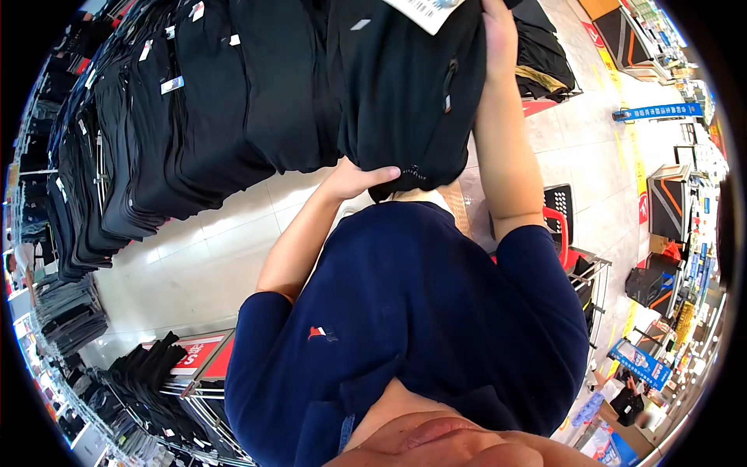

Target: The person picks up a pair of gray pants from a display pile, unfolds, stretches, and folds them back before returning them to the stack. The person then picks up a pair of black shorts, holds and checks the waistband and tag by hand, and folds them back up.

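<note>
A black garment [412, 101] hangs between my two hands, with a zip pocket on its right part and a white barcode tag [424, 14] at its top. I cannot tell its exact kind. My left hand [362, 180] is closed on the lower left corner, thumb lying over the fabric and the other fingers hidden beneath. At the upper right edge, my right hand [500, 39] grips the same garment, its fingertips mostly hidden behind it. Directly left of the garment hangs a row of black clothes [210, 101], several with small tags.
More dark clothes [136, 373] hang on a metal rack at the lower left, beside a red sign [204, 354]. A red-handled shopping cart [559, 226] stands close by my right arm. Boxes [673, 206] and shelves line the far right, across a pale tiled floor [595, 167].
</note>
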`<state>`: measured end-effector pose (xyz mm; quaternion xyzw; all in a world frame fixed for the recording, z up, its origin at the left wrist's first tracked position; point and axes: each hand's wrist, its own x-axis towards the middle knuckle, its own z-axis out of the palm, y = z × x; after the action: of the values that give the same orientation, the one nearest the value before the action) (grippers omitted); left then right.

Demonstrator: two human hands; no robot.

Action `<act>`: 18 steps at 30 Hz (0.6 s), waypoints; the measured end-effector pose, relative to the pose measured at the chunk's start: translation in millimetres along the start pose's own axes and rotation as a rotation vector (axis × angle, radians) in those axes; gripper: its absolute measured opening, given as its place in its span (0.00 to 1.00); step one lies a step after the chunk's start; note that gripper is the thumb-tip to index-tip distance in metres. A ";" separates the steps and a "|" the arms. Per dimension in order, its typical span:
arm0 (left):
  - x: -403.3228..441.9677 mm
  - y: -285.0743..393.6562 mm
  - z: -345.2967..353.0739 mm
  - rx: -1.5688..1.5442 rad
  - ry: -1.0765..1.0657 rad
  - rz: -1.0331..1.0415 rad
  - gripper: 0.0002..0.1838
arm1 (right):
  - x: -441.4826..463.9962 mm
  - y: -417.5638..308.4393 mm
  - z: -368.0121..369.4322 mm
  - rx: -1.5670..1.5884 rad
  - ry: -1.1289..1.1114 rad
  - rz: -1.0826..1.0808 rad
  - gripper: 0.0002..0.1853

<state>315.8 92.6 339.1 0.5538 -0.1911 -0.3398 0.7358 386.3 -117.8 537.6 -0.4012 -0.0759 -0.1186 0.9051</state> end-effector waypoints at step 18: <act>-47.9 75.4 29.8 -0.713 0.074 -0.100 0.26 | -55.5 59.6 -59.5 -0.318 0.316 -0.284 0.18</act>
<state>284.6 118.0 424.2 0.2828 -0.0064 -0.4004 0.8716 352.0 -114.8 442.9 -0.5002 0.0306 -0.3161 0.8056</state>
